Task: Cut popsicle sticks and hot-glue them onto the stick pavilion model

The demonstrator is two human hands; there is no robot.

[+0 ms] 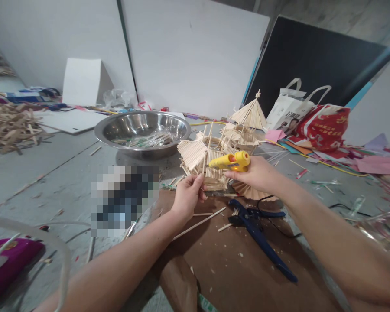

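My right hand (251, 173) is closed round a yellow hot glue gun (229, 162), its nozzle pointing left at the front of a small stick-built model house (191, 152). Close to that nozzle, my left hand (189, 193) pinches a thin wooden stick (204, 165) standing roughly upright against the model. Its lower end is hidden by my fingers. A second pavilion-like part with a pointed stick roof (251, 113) rises behind. Below my hands, a blue-handled cutter (263, 240) lies on a brown board (227, 268) beside a loose long stick (201, 223).
A steel basin (104, 135) holding plastic-wrapped sticks stands behind left. Wooden pieces (11, 125) are heaped at far left. A magenta object (16, 262) and white tubing (63, 260) sit front left. A red bag (326, 128), coloured paper and a black cord (289, 235) lie right.
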